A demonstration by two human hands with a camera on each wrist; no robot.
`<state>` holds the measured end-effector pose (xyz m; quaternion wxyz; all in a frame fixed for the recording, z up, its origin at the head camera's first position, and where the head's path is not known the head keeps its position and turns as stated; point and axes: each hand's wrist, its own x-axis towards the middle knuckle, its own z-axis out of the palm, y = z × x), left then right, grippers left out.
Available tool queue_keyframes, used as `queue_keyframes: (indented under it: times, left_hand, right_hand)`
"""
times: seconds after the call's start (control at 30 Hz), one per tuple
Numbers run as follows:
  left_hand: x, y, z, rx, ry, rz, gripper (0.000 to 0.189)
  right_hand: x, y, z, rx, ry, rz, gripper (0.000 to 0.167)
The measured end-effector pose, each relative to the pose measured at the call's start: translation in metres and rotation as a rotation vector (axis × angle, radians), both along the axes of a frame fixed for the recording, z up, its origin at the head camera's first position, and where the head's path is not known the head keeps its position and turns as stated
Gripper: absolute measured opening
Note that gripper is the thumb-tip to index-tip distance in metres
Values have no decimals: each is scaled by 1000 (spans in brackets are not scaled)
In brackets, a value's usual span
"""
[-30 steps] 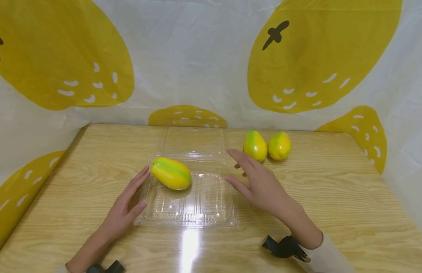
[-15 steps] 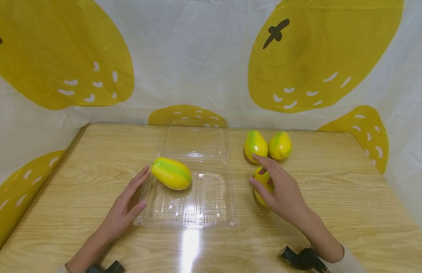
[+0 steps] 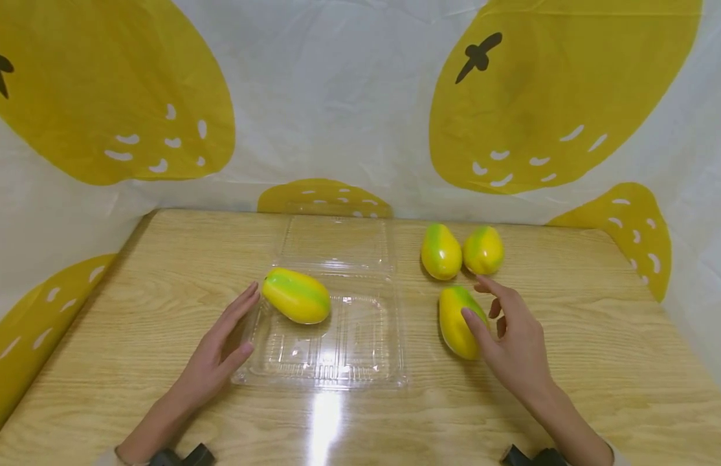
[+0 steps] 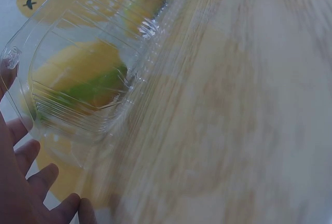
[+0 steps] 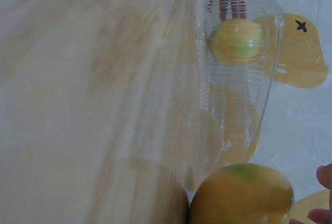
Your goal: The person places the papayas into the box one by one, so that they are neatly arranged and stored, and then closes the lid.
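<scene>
I have the right hand (image 3: 520,353) loosely bent, gripping nothing, beside an oval yellow-green fruit (image 3: 454,328) on the wood-grain tabletop (image 3: 605,330); contact is unclear. The left hand (image 3: 211,355), fingers extended and free, is beside the clear hinged plastic container (image 3: 349,353), where a similar yellow-green fruit (image 3: 296,296) lies.

Beneath my left hand (image 3: 208,359) and my right hand (image 3: 516,348) I see a wood-grained tabletop (image 3: 133,310). Beyond them rises a white, creased sheet (image 3: 331,84) printed with large yellow fruit shapes (image 3: 553,97), which also walls in both sides. A bright glare (image 3: 325,424) streaks the wood between my hands, nearer me.
</scene>
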<state>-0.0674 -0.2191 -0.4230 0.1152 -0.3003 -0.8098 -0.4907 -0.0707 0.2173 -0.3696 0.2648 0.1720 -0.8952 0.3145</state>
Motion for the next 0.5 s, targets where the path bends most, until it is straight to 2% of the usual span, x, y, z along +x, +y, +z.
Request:
queue_keyframes:
  times: [0.13,0.37,0.5]
  left_hand:
    - [1,0,1,-7,0,13,67]
    - [0,0,0,3,5,-6,67]
    - [-1,0,0,6,4,-8,68]
  right_hand:
    - [3,4,-2,-28,-30,-41,60]
    - [11,6,-13,-113,-227,-103,59]
    - [13,4,-21,-161,-261,-99,56]
